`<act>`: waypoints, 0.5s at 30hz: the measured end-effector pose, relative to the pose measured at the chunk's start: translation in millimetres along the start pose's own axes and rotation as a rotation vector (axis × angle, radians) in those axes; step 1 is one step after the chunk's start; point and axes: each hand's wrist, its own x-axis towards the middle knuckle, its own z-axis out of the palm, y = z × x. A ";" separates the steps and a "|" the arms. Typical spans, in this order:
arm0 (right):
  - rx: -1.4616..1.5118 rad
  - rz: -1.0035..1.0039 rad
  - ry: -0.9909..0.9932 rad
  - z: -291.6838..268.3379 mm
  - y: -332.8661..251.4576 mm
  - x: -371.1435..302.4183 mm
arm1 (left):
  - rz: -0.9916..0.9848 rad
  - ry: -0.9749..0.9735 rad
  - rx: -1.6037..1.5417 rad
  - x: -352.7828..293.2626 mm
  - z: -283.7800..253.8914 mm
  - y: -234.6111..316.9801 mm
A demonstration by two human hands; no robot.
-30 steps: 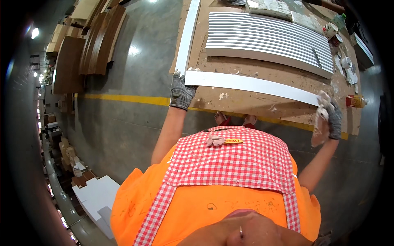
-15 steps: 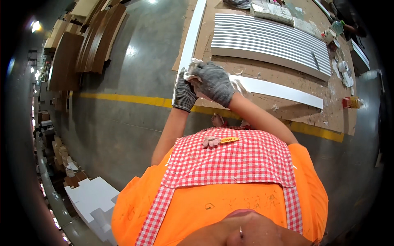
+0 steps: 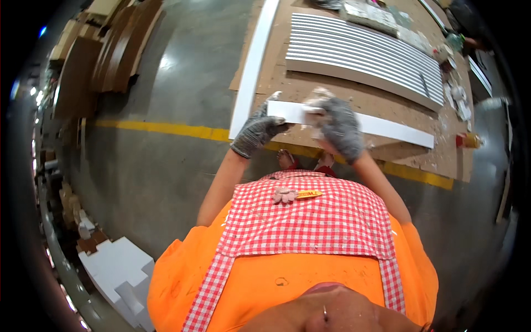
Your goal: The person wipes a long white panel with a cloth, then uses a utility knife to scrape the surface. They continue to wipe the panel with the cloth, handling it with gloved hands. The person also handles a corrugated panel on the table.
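A narrow white board (image 3: 394,130) lies across the front of the cardboard-covered table, its left end raised near my body. My left hand (image 3: 257,131), in a grey glove, grips that left end with the thumb on the front edge and the fingers behind. In my gloved right hand (image 3: 342,128) is a whitish rag (image 3: 318,98), pressed on the board a little right of my left hand. Motion smears the right hand and the rag. Close by on the left, a long white board (image 3: 252,74) runs away from me along the table's left edge.
Behind the board sits a row of white slats (image 3: 362,58) with a thin dark tool (image 3: 424,84) on top. A bottle of amber liquid (image 3: 469,140) stands at the table's right edge (image 3: 462,166). Brown panels (image 3: 119,50) lean at the far left.
My right hand has moved right along the board with the rag, away from my left hand. The board's left end now shows between them.
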 end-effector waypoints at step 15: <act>-0.317 0.754 0.264 -83.6 191.6 -122.0 | 0.053 0.249 0.031 24.7 -26.9 -32.9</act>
